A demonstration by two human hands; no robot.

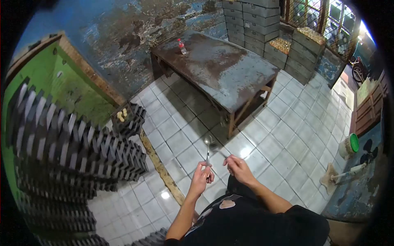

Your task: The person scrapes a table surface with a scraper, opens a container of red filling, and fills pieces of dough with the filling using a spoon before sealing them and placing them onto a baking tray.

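My left hand [200,178] is closed around the handle of a metal spoon [208,148], whose bowl points away from me over the tiled floor. Just to the right, apart from the spoon, my right hand [241,169] has its fingers curled in towards the thumb. Whether anything sits between those fingers is hidden. Both hands are in front of my dark shirt [262,225], above the floor.
A worn table [250,67] ahead bears a red-capped bottle [182,46]. Stacked dark trays [78,135] fill the left, one holding yellow pieces [122,115]. Grey boxes [256,28] line the back. A green-lidded bucket [349,145] and a fan [367,151] stand right.
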